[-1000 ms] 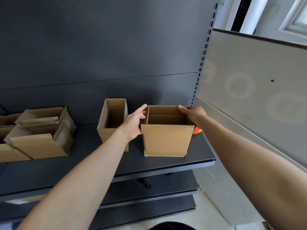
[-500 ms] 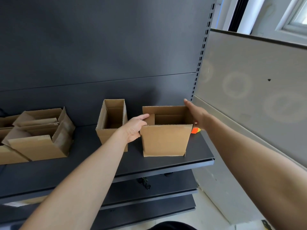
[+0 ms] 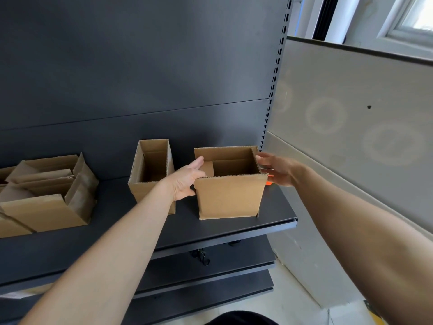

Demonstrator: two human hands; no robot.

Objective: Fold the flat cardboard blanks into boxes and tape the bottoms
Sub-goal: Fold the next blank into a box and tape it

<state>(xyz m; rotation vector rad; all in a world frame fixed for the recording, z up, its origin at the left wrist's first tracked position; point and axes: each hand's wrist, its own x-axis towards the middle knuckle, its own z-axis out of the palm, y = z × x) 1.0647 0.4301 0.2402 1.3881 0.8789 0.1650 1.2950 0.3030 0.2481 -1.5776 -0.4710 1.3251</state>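
The open-topped brown cardboard box [image 3: 229, 195] stands upright on the dark grey metal shelf [image 3: 234, 231], near the shelf's right end. The left hand [image 3: 185, 180] holds the box's left wall, its grip pinching the cardboard with the thumb over the top edge. The right hand [image 3: 277, 171] is just beside the right wall with its grip spread and fingers straight, and I cannot tell if they touch. A narrower open brown cardboard box [image 3: 150, 160] stands just left of the left hand, and a heap of brown cardboard boxes with loose flaps [image 3: 46, 195] lies well apart at the shelf's left side.
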